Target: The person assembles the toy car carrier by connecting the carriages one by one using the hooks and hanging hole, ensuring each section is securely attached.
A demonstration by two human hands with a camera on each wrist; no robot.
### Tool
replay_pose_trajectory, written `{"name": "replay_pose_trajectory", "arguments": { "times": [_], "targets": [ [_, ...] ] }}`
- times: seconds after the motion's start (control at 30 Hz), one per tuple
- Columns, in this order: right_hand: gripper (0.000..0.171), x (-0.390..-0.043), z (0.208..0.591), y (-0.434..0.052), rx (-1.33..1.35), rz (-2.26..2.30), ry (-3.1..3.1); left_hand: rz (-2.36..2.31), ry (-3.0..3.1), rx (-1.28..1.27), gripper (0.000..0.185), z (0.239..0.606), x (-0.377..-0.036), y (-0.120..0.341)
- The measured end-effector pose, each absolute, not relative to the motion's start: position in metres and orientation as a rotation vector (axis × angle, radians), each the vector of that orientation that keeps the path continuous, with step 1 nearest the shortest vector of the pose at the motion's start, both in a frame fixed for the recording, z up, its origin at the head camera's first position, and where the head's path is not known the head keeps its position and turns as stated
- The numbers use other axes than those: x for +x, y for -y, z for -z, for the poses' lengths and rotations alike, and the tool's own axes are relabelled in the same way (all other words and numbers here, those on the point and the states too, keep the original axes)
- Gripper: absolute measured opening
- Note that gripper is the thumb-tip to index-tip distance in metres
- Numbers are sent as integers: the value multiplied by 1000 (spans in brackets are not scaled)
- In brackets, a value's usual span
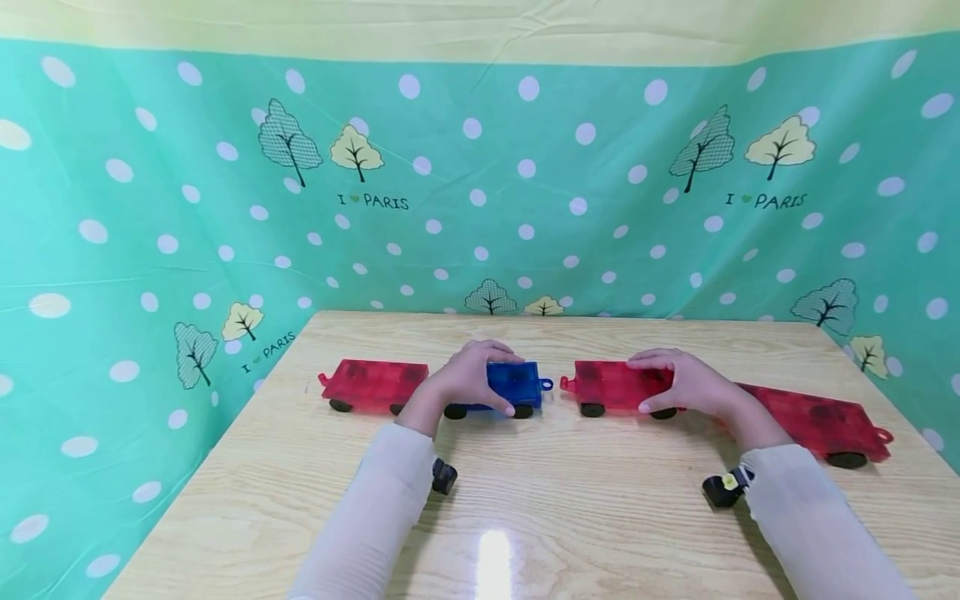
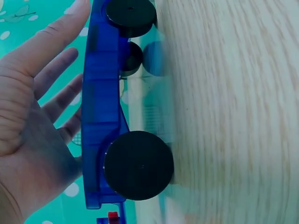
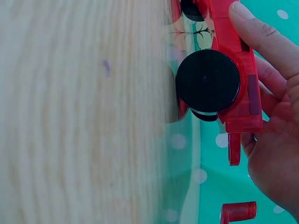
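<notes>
Several toy wagons with black wheels stand in a row on the wooden table (image 1: 525,500). My left hand (image 1: 467,380) grips the blue wagon (image 1: 517,382), thumb on its near side and fingers over the far side. In the left wrist view the blue wagon (image 2: 100,116) stands on its wheel (image 2: 138,165) beside my palm (image 2: 32,140). My right hand (image 1: 681,385) grips a red wagon (image 1: 611,385) the same way. The right wrist view shows my thumb (image 3: 257,32) lying on that red wagon (image 3: 238,88). A small gap separates the blue and red wagons.
A second red wagon (image 1: 372,385) stands just left of the blue one. A third (image 1: 825,423) lies at the right, angled toward the table's right edge. A teal dotted cloth (image 1: 150,208) walls the table on three sides.
</notes>
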State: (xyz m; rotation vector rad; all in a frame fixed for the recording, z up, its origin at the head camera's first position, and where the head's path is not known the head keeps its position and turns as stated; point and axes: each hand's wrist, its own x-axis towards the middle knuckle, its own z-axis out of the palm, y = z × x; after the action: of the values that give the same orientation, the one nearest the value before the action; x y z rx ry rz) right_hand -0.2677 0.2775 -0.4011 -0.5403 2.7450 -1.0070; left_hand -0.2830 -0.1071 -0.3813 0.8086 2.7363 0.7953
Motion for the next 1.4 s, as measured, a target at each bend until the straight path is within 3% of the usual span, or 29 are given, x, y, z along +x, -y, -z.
{"name": "replay_pose_trajectory", "arguments": {
  "times": [1.4],
  "targets": [
    [80, -265, 396, -271, -494, 993, -2721, -886, -2699, 785, 70, 383, -288, 114]
  ]
}}
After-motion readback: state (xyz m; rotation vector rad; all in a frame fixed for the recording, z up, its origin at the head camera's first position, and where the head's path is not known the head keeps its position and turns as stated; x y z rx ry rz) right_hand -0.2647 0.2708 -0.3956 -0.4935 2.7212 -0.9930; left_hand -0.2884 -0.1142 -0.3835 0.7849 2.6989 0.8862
